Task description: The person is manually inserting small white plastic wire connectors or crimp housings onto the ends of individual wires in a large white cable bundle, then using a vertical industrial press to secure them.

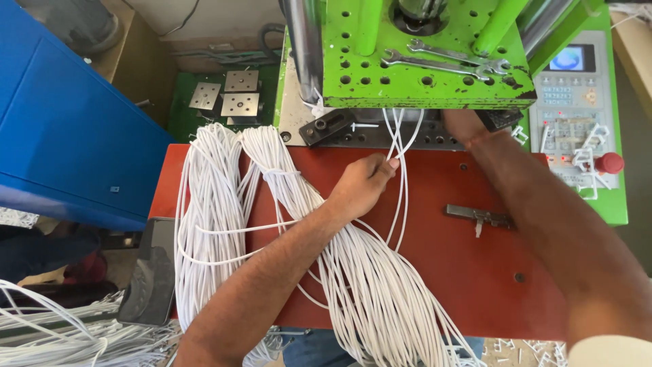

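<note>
My left hand (pixel 361 185) pinches a few white cables (pixel 401 146) that run up under the green press plate (pixel 421 85). It rests over a thick bundle of white cables (pixel 370 285) lying across the red-brown table (pixel 468 272). My right hand (pixel 464 126) reaches under the front edge of the green plate, its fingers hidden there. A second white cable bundle (pixel 207 197) lies at the table's left.
Two spanners (pixel 441 60) lie on the green plate. A control panel (pixel 570 115) with a red knob (pixel 610 163) stands at the right. A small metal bracket (pixel 479 216) sits on the table. A blue cabinet (pixel 68 122) is at left; a dark phone (pixel 151 272) lies by the table's left edge.
</note>
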